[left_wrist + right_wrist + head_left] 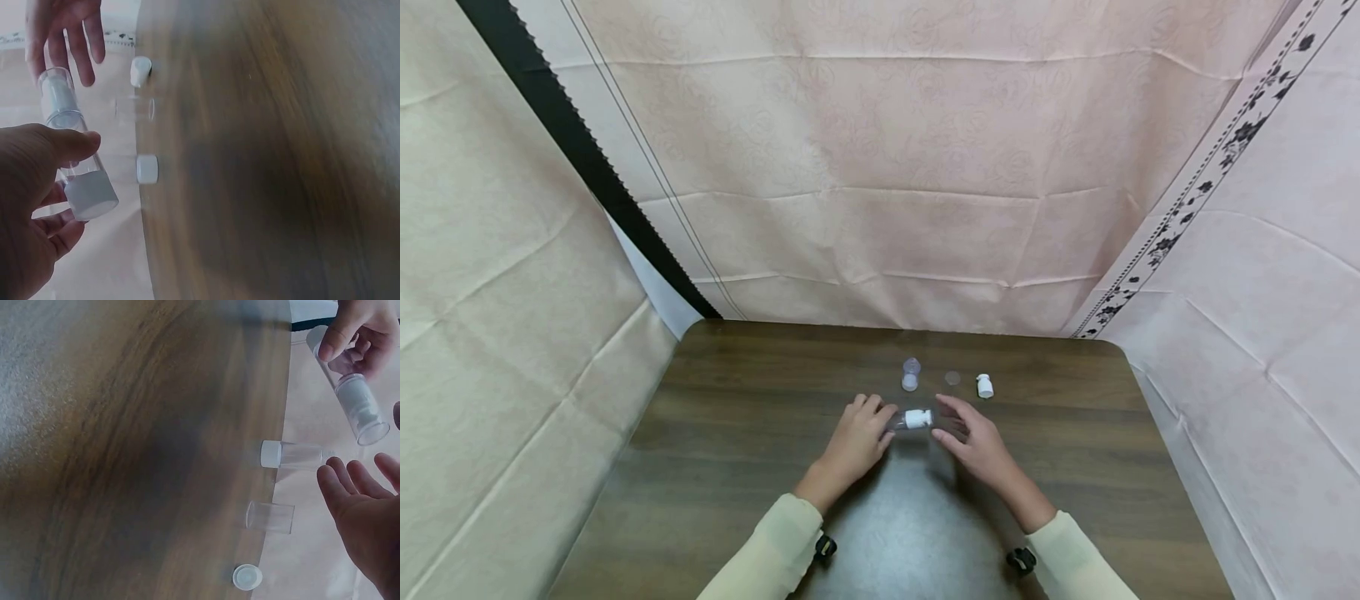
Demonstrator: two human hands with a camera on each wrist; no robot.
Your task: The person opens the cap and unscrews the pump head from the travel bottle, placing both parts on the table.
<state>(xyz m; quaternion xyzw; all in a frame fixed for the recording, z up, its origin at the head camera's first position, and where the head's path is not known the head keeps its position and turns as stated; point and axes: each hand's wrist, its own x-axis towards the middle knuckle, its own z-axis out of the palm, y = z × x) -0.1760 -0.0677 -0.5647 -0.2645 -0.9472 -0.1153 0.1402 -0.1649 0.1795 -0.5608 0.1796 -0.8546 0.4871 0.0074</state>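
Note:
My left hand [859,433] grips a clear cylindrical pump bottle [331,367] by its body, thumb on one side and fingers on the other. In the left wrist view the bottle's white base [92,195] points toward the camera. A clear cap [57,87] covers the white pump at the far end. My right hand [977,446] is just beyond that capped end, fingers spread and slightly bent, holding nothing. In the right wrist view a small gap separates its fingertips [334,472] from the cap.
Behind the hands, a second clear bottle with a white base [270,454] stands on the brown wooden table [737,467]. A loose clear cap [270,517] and a white pump top [985,386] stand to its right. Pale cloth [887,167] hangs beyond the table's back edge.

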